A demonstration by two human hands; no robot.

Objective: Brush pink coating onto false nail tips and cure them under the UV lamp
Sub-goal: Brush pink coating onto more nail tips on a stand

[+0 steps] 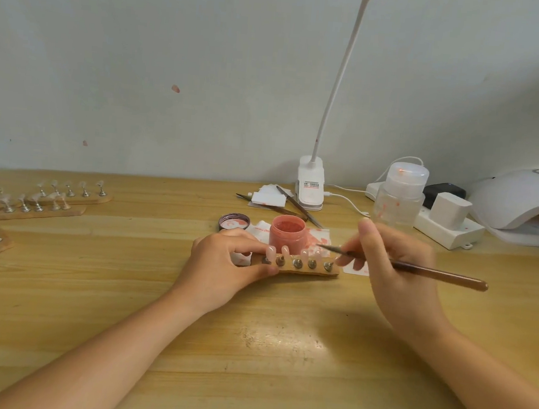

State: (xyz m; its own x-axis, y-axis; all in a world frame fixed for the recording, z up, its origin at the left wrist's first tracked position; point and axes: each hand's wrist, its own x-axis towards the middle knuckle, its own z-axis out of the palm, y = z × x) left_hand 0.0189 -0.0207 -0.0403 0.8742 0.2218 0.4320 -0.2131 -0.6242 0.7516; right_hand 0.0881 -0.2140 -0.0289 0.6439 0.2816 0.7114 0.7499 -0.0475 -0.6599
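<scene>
At the far left of the frame, several wooden strips of clear nail tips [39, 199] stand on the bench [124, 289], and none of them shows any pink, so by the look of it most of your batch is yet to be coated.

Nearer the middle, your left hand [220, 265] pinches the left end of the wooden holder strip [302, 266], thumb at the near edge and fingers curled over the top, steadying it flat on the bench. Five false nail tips [285, 250] stand on metal pegs along it; they read as pale pink, so this strip seems partly or wholly coated, though you cannot tell from here how even the cover is.

Just behind the strip sits the open jar of pink coating [288, 234] on a stained paper towel [319, 238], with its lid [233, 222] lying to the left of it.

Your right hand [396, 267] has its grip closed round the brush [403, 266], fingers curled on the shaft, the handle running out to the right and the tip hanging over the right end of the strip, just above the last tip. Whether the bristles touch it you cannot tell.

At the right edge the white UV lamp [519, 203] stands well apart from the strip. Its mouth is too dark to show whether anything lies inside, and curing of this strip looks like it is yet to come.
</scene>
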